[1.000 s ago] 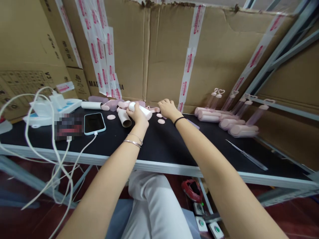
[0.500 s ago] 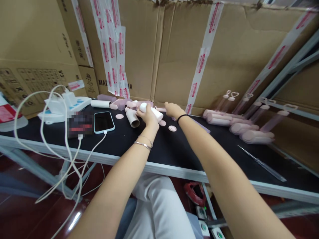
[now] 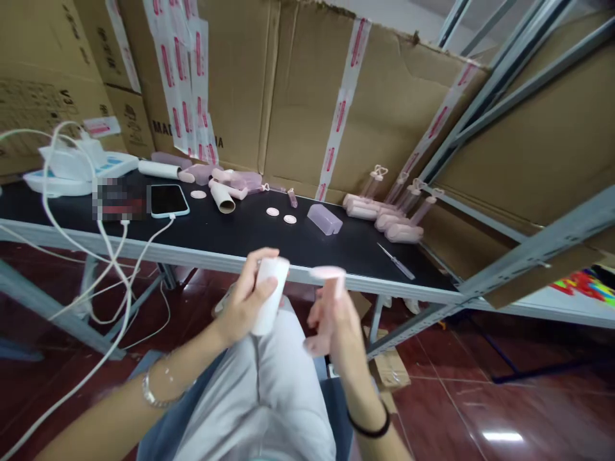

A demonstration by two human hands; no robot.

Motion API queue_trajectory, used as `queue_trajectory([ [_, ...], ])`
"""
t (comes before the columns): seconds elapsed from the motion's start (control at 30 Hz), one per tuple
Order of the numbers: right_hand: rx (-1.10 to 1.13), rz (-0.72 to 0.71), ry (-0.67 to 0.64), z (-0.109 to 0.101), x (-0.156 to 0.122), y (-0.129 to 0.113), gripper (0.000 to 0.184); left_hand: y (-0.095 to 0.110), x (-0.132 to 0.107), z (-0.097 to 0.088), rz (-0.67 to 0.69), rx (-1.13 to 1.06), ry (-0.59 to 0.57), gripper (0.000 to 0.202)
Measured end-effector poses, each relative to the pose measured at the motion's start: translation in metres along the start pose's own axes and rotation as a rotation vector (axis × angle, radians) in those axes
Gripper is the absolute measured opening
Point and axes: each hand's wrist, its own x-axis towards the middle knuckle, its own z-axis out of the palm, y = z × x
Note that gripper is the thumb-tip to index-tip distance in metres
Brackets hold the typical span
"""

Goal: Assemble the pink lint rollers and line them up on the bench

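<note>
Over my lap, just in front of the table edge, my left hand [image 3: 244, 302] is closed around a smooth white oval tube [image 3: 271, 296], held nearly upright. Beside it on the right, my right hand [image 3: 346, 330] grips a pink plastic bracket-like piece [image 3: 328, 301] with a flat round end on top; motion blurs it. A small gap separates the two parts. Behind them on the black tabletop lie two pink discs [image 3: 273, 212], a translucent purple block [image 3: 325, 219] and a small purple piece with a loop [image 3: 293, 198].
Another white tube [image 3: 225, 197] lies among pink and purple parts toward the back. A charging phone [image 3: 168, 200] and a power strip [image 3: 62, 186] with trailing cables [image 3: 125, 269] occupy the left. Several pink units [image 3: 404, 232] with heart loops and a screwdriver [image 3: 396, 261] lie right.
Both hands have come back from the rear of the table to over my lap, bringing the white tube and the pink piece. The view has turned right.
</note>
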Motion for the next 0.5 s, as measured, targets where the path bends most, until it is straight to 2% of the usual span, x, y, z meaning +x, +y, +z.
queue_trajectory([
  [0.1, -0.066, -0.004, -0.114, 0.013, -0.028, 0.026, 0.032, -0.029, -0.035, -0.008, -0.011, 0.148, -0.025, 0.044],
  [0.23, -0.112, -0.036, -0.129, 0.017, -0.034, 0.036, 0.033, -0.038, -0.042, -0.005, 0.115, 0.420, -0.099, 0.050],
  [0.3, -0.079, -0.034, -0.137, 0.015, -0.032, 0.034, 0.035, -0.036, -0.040, 0.003, 0.109, 0.415, -0.084, 0.054],
  [0.4, -0.012, -0.026, -0.146, 0.013, -0.025, 0.027, 0.039, -0.032, -0.037, 0.012, 0.078, 0.277, -0.054, 0.058],
  [0.5, 0.020, -0.042, -0.169, 0.015, -0.019, 0.025, 0.043, -0.027, -0.035, 0.015, 0.110, 0.253, -0.035, 0.059],
])
